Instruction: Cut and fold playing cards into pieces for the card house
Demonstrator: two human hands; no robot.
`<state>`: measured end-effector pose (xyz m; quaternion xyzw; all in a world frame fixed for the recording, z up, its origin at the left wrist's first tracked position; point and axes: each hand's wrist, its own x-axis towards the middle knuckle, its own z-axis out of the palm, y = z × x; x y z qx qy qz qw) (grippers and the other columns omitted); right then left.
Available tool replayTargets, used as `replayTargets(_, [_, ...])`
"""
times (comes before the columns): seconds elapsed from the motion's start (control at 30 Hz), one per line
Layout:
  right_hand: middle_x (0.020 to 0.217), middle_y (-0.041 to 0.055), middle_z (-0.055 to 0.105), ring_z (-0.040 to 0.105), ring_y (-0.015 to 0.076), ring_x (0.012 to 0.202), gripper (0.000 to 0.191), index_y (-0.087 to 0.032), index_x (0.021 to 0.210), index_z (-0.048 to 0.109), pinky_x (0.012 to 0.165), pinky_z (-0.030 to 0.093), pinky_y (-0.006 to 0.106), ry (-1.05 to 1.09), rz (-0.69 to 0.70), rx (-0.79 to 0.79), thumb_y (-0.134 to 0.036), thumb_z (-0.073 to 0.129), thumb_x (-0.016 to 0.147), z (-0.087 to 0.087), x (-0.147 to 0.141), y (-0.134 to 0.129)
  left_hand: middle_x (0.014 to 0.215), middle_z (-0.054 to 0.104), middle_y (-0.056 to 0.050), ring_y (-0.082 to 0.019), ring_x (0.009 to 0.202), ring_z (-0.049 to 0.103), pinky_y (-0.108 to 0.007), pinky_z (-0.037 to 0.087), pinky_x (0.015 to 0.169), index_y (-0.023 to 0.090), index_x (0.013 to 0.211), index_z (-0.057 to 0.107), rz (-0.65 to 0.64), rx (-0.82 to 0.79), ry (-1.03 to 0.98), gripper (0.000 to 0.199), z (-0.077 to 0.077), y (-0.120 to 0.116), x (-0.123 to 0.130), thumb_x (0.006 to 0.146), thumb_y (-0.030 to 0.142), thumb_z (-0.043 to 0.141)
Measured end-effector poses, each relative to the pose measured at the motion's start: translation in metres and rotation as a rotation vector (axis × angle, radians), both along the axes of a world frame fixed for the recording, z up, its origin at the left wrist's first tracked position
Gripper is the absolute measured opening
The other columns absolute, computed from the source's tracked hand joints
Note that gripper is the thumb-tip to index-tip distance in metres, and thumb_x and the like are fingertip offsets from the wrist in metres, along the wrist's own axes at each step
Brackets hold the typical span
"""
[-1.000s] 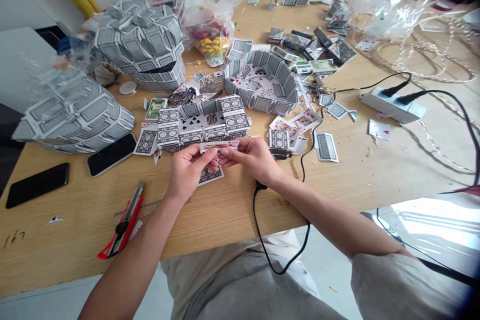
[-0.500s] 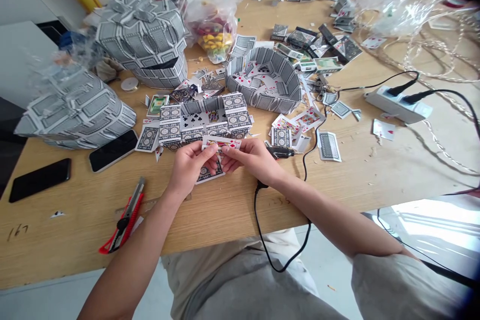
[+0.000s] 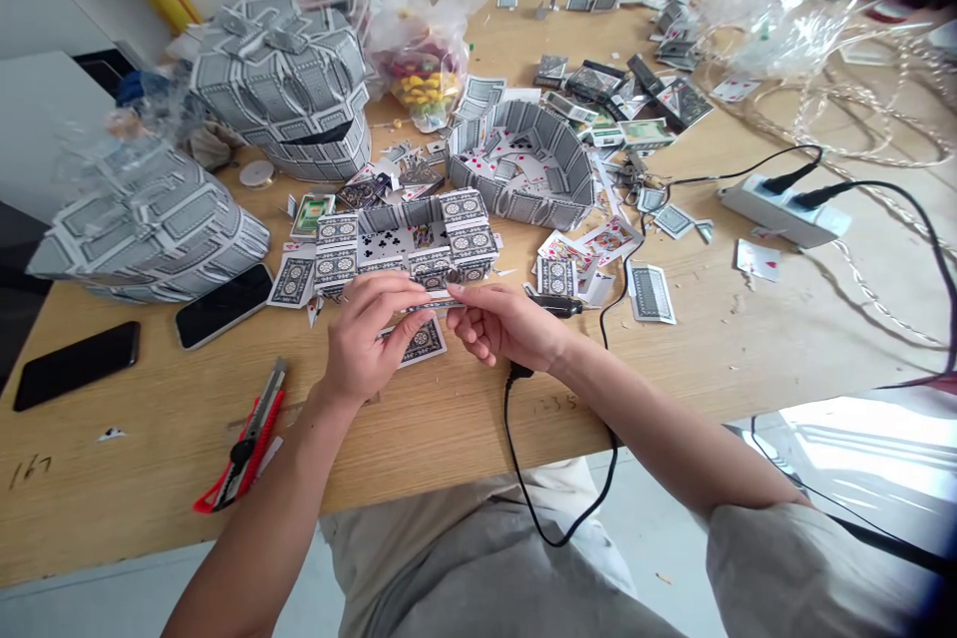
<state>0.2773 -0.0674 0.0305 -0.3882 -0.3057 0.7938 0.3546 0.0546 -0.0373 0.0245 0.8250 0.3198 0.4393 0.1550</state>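
My left hand [image 3: 374, 334] pinches the left end of a folded playing card [image 3: 435, 301], thumb below and fingers above. The right end of that card is between the thumb and curled fingers of my right hand [image 3: 504, 324]. Its edge faces me, so little of its print shows. Under my hands a patterned playing card [image 3: 423, 343] lies on the table, back side up. Just beyond stands a small open box built of playing cards [image 3: 389, 237], with clubs and a court card on its inner floor.
A heart-shaped card box [image 3: 523, 204] sits behind. Two large card-built baskets [image 3: 284, 70] [image 3: 150, 224] are at the left. Phones [image 3: 79, 364], a red utility knife [image 3: 243, 449], a black-handled tool [image 3: 554, 305] with a cord, and a power strip [image 3: 782, 209] lie around.
The card has turned from showing its red court face to lying nearly edge-on. My left fingers have moved up over it, and the right hand has rolled palm-up slightly.
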Motion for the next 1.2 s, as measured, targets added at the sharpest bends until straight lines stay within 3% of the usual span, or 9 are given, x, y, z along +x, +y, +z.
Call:
replayTargets(0.07, [0.077,0.0022,0.073,0.069,0.0168,0.062,0.049,-0.019,0.102,0.075,0.051,0.058,0.026,-0.167,-0.167,0.2,-0.065,0.083,0.086,0.006,0.0,-0.005,0.1,0.084,-0.004,-0.024,0.101,0.078,-0.042,0.059,0.098,0.027,0.102,0.079,0.003,-0.025,-0.022,0.004,0.005,-0.001,-0.001,0.099,0.03,0.078])
replayTargets(0.13, [0.11,0.0072,0.08,0.077,0.0228,0.094,0.053,-0.025,0.125,0.072,0.08,0.066,0.034,-0.381,-0.369,0.494,-0.055,0.089,0.086,0.015,0.0,-0.014,0.098,0.084,-0.003,-0.022,0.094,0.078,-0.038,0.059,0.093,0.026,0.103,0.08,0.008,-0.063,-0.044,0.005,0.013,-0.006,-0.001,0.099,0.029,0.078])
replayTargets(0.2, [0.127,0.009,0.079,0.074,0.0267,0.115,0.043,-0.027,0.127,0.075,0.103,0.061,0.041,-0.556,-0.38,0.76,-0.045,0.089,0.09,0.025,0.001,-0.026,0.098,0.085,-0.003,-0.021,0.091,0.078,-0.035,0.06,0.088,0.026,0.105,0.081,0.01,-0.121,-0.058,0.007,0.024,-0.017,-0.002,0.099,0.027,0.079])
replayTargets(0.27, [0.114,0.007,0.083,0.076,0.0262,0.108,0.019,-0.027,0.113,0.081,0.101,0.06,0.042,-0.642,-0.297,0.888,-0.039,0.081,0.098,0.034,0.002,-0.04,0.099,0.084,-0.004,-0.021,0.09,0.078,-0.033,0.06,0.085,0.026,0.106,0.082,0.01,-0.186,-0.062,0.009,0.035,-0.032,-0.003,0.098,0.027,0.08])
replayTargets(0.4, [0.103,0.0045,0.086,0.079,0.0229,0.093,0.012,-0.026,0.107,0.083,0.085,0.062,0.036,-0.665,-0.276,0.909,-0.035,0.077,0.102,0.041,-0.001,-0.07,0.099,0.083,-0.001,-0.019,0.091,0.078,-0.031,0.06,0.085,0.027,0.107,0.082,0.012,-0.29,-0.09,0.013,0.048,-0.069,-0.004,0.096,0.021,0.082])
replayTargets(0.63, [0.095,0.0034,0.085,0.079,0.0184,0.084,0.004,-0.022,0.103,0.082,0.076,0.061,0.03,-0.65,-0.318,0.941,-0.025,0.08,0.1,0.044,-0.012,-0.11,0.099,0.081,-0.002,-0.018,0.094,0.076,-0.031,0.059,0.087,0.026,0.107,0.081,0.008,-0.428,-0.212,0.017,0.045,-0.116,-0.009,0.095,0.014,0.081])
replayTargets(0.87, [0.092,0.0032,0.085,0.078,0.0156,0.079,0.004,-0.019,0.102,0.082,0.074,0.06,0.026,-0.681,-0.321,1.027,-0.019,0.08,0.099,0.046,-0.018,-0.125,0.097,0.081,0.001,-0.015,0.093,0.075,-0.027,0.058,0.086,0.025,0.104,0.081,0.028,-0.437,-0.247,0.017,0.044,-0.134,-0.014,0.094,0.011,0.082])
replayTargets(1.2, [0.091,0.0057,0.084,0.078,0.0155,0.08,0.007,-0.017,0.1,0.082,0.075,0.059,0.025,-0.644,-0.271,1.04,-0.016,0.075,0.101,0.052,-0.02,-0.132,0.093,0.08,0.002,-0.012,0.084,0.073,-0.025,0.056,0.081,0.023,0.102,0.08,0.004,-0.341,-0.227,0.02,0.047,-0.142,-0.018,0.092,0.006,0.081])
